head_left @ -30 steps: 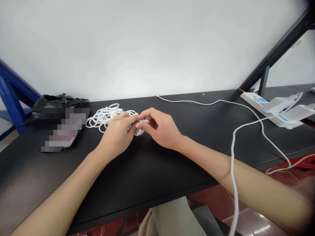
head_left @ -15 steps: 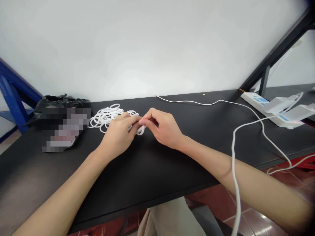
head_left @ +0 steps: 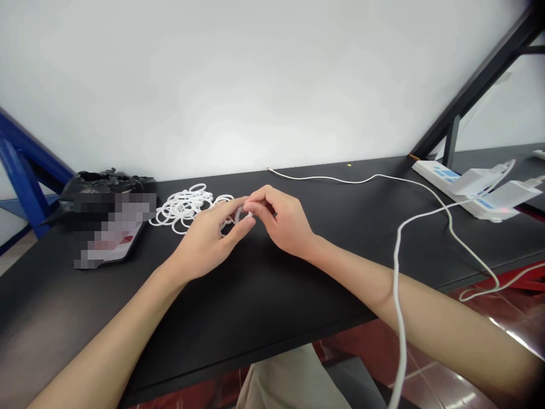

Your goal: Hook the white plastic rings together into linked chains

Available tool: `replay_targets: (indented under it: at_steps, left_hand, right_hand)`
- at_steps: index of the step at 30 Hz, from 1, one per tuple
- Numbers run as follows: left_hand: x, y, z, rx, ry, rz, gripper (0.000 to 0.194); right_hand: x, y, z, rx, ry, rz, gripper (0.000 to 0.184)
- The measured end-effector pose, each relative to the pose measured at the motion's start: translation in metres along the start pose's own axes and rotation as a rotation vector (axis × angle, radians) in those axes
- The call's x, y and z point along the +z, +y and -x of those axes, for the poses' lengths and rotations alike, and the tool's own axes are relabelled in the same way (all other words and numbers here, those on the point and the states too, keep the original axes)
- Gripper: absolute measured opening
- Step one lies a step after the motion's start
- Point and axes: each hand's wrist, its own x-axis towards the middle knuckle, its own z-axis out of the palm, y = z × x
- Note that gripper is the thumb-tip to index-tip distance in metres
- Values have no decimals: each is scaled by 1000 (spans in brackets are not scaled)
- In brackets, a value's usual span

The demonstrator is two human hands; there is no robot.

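Observation:
A heap of several thin white rings (head_left: 183, 205) lies on the black table (head_left: 264, 295), just left of where my hands meet. My left hand (head_left: 208, 238) reaches forward with its fingertips pinched on a white ring (head_left: 238, 215). My right hand (head_left: 281, 221) faces it with thumb and forefinger pinched on the same ring. The ring is mostly hidden between the fingertips of both hands.
A phone (head_left: 113, 241) lies at the left in front of a crumpled black bag (head_left: 102, 179). A white cable (head_left: 400, 244) runs across the table and hangs over my right forearm. A white power strip with adapters (head_left: 472, 190) sits at the right. Blue frame (head_left: 21, 170) at far left.
The left hand's fingers have stretched out a little and both hands shifted slightly up and right; the ring stays pinched between them. The view tilted slightly.

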Motion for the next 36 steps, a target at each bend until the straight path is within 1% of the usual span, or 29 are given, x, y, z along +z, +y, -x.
replay_targets:
  at_steps: [3, 5, 8, 11, 16, 18, 20, 24, 26, 29, 31, 32, 34, 36]
  left_hand:
    - [-1, 1, -1, 21, -38, -3, 40]
    - [-1, 1, -1, 40, -36, -23, 36]
    - [0, 1, -1, 71, -19, -42, 31]
    - [1, 0, -1, 96, -27, -3, 28]
    - [1, -4, -2, 40, -22, 62, 28]
    - [2, -6, -3, 21, -14, 92, 28]
    - [2, -7, -4, 1, 3, 128, 28]
    - [2, -6, -6, -67, 93, 192, 34]
    - [2, -5, -6, -87, 134, 180, 36]
    - [2, -4, -6, -99, 152, 120, 35]
    - [2, -6, -7, -112, 167, 97, 37]
    - [1, -7, -7, -123, 187, 86, 38]
    - [-1, -11, -7, -152, 250, 54, 41]
    - [-4, -16, -8, -185, 323, 7, 44]
  right_hand:
    - [-1, 2, 0, -37, -19, 2, 22]
    - [-1, 2, 1, -65, -34, -1, 21]
    - [-1, 0, 1, -58, -58, 5, 21]
    - [-2, -2, 2, -40, -92, -7, 20]
    - [-2, -3, 1, -35, -103, -46, 19]
    - [-1, -3, 0, -5, -84, -76, 18]
    - [0, -4, 0, 57, -60, -127, 18]
    - [2, -7, 1, 194, -71, -290, 15]
    - [2, -8, 1, 229, -85, -361, 13]
    - [3, -9, 0, 243, -101, -426, 13]
    - [3, -6, -1, 251, -78, -447, 14]
    - [2, -4, -3, 254, -47, -443, 15]
    - [-1, 4, -6, 255, 50, -396, 19]
    - [-5, 13, -11, 254, 156, -298, 20]
